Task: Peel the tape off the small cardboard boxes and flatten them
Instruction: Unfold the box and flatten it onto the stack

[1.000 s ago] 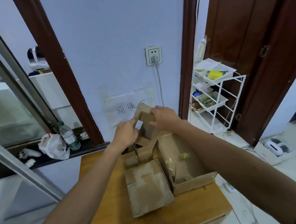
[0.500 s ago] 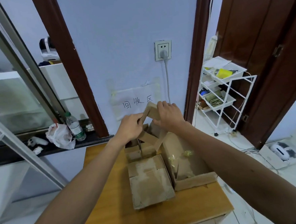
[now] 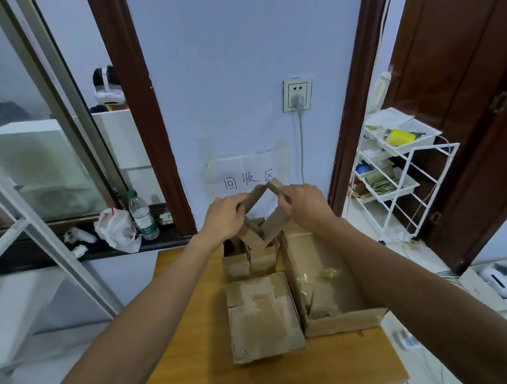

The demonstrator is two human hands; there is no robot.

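I hold a small cardboard box [image 3: 264, 218] in the air above the far end of the wooden table [image 3: 198, 360]. It is skewed into a diamond shape with an open middle. My left hand [image 3: 225, 216] grips its left panel and my right hand [image 3: 305, 206] grips its right panel. Below it stand small open boxes [image 3: 251, 259]. A flattened box [image 3: 262, 317] lies in the middle of the table. A larger open box [image 3: 328, 288] with crumpled tape scraps [image 3: 330, 273] inside sits to the right.
The table stands against a blue wall with a socket [image 3: 297, 94] and a paper sign [image 3: 246, 177]. A sill on the left carries a water bottle [image 3: 141, 214] and a white bag [image 3: 117, 230]. A white wire rack [image 3: 394, 164] stands at the right by a brown door.
My hands have pulled the held box's sides apart, so it has opened from a narrow folded shape into a diamond. The camera view has shifted slightly.
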